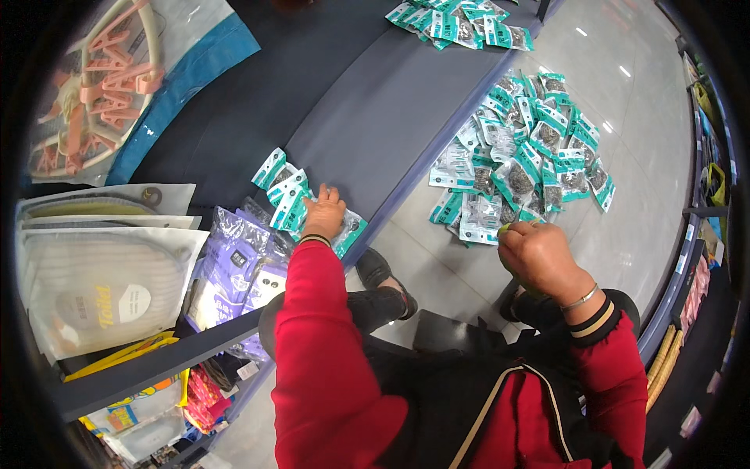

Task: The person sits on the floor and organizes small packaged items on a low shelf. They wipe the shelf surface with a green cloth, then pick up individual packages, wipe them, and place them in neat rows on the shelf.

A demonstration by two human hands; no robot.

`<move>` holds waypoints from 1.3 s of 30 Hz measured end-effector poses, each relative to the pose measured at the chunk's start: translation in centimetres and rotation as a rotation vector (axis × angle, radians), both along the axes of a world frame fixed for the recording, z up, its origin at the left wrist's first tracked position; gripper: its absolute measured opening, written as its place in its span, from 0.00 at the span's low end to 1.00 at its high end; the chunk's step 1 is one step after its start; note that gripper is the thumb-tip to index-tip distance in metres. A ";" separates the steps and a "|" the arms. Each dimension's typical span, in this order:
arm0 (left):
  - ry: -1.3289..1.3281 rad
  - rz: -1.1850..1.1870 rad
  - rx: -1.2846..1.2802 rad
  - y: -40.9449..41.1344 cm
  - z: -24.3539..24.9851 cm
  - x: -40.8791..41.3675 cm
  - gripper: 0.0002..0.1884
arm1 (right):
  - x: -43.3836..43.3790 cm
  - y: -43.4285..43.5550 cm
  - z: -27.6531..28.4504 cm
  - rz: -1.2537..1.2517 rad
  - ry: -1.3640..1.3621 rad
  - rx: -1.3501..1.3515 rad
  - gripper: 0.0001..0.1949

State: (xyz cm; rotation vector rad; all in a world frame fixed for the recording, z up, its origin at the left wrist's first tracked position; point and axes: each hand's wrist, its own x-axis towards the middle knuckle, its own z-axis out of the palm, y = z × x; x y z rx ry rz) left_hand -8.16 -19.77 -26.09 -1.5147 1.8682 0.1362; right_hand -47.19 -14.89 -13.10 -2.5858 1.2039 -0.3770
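Observation:
My left hand [326,214] lies over a short row of teal-and-clear packets [287,186] on the dark grey shelf [375,111]. Its fingers are somewhat spread; whether it grips a packet cannot be told. My right hand [538,252], with a bracelet at the wrist, is curled around something yellow-green, mostly hidden, at the near edge of a heap of similar packets [518,176] on the tiled floor. Metal scouring balls show through the clear parts of the packets. More such packets [457,24] lie piled at the far end of the shelf.
Purple plastic-wrapped packages [234,264] and packaged toilet seat covers [111,287] stand left of my left arm. Pink clothes pegs on a hanger [117,88] lie bagged at the upper left. A shelf divider [164,357] runs beside my left arm. Another stocked shelf [674,275] borders the right side.

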 end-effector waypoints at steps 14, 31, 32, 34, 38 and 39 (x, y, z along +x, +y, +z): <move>0.313 0.988 -0.769 -1.9 -1.6 9.8 0.16 | 1.2 -0.3 -0.7 0.027 -0.026 0.066 0.06; 0.226 0.800 -0.268 -7.0 -4.8 18.8 0.15 | 2.9 -1.8 -2.3 0.051 0.135 0.126 0.06; 0.227 0.804 -0.272 -6.7 -5.1 20.2 0.15 | 3.2 -1.9 -2.3 0.060 0.147 0.128 0.06; 0.277 0.844 -0.348 -6.2 -5.3 21.2 0.16 | 3.4 -1.9 -2.4 0.063 0.163 0.129 0.06; 0.349 0.964 -0.328 -6.4 -4.8 19.8 0.16 | 3.1 -1.9 -2.7 0.056 0.170 0.138 0.06; 0.353 0.979 -0.323 -6.3 -4.6 20.0 0.16 | 3.1 -2.0 -2.7 0.061 0.164 0.142 0.06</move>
